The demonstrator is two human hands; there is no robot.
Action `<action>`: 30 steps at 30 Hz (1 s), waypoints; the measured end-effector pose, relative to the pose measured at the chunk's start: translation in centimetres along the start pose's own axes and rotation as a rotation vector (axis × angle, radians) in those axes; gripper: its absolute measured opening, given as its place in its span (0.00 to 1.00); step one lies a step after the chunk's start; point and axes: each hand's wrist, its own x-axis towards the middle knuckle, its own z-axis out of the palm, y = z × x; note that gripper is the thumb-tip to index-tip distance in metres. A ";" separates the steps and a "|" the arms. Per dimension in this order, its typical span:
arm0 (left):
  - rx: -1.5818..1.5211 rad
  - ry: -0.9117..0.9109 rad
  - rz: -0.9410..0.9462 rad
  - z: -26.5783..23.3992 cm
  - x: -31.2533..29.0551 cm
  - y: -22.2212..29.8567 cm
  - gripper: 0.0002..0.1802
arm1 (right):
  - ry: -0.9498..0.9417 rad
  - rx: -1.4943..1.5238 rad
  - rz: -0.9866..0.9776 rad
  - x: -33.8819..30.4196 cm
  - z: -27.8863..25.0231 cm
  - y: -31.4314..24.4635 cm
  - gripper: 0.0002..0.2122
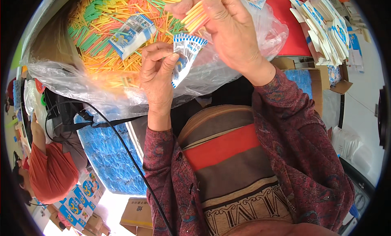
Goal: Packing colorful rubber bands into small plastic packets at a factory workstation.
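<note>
My left hand point(157, 75) pinches a small blue-and-white plastic packet point(188, 52) between thumb and fingers, its striped end upward. Up and to the right of it, my right hand point(236, 38) grips a bundle of thin yellow and pink sticks point(198, 15). The bundle's ends point down and left, just above the packet and apart from it. Beneath both hands spreads a big heap of loose sticks point(95, 36) in yellow, orange, pink and green. Another blue-and-white packet point(132, 35) lies on the heap.
Clear plastic sheeting point(61, 83) lines the heap's near edge. A stack of white-and-blue packets point(319, 28) sits on a red surface point(281, 22) at the right. Blue netted material point(110, 150) is at lower left, beside a person in an orange top point(53, 170). A black cable point(126, 150) crosses by my left arm.
</note>
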 end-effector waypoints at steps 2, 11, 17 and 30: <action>0.014 0.004 -0.004 0.0 0.0 -0.1 0.06 | -0.004 -0.296 0.023 -0.3 0.5 -0.7 0.11; 0.165 0.024 0.007 0.1 0.0 0.3 0.07 | -0.067 -0.212 -0.352 -1.0 0.4 0.6 0.08; 0.178 -0.008 0.036 0.2 0.1 0.3 0.06 | -0.047 0.069 -0.236 -0.4 0.1 0.7 0.08; 0.140 0.041 0.028 0.2 0.2 -0.2 0.06 | -0.137 -0.210 -0.399 -1.1 -1.5 3.8 0.08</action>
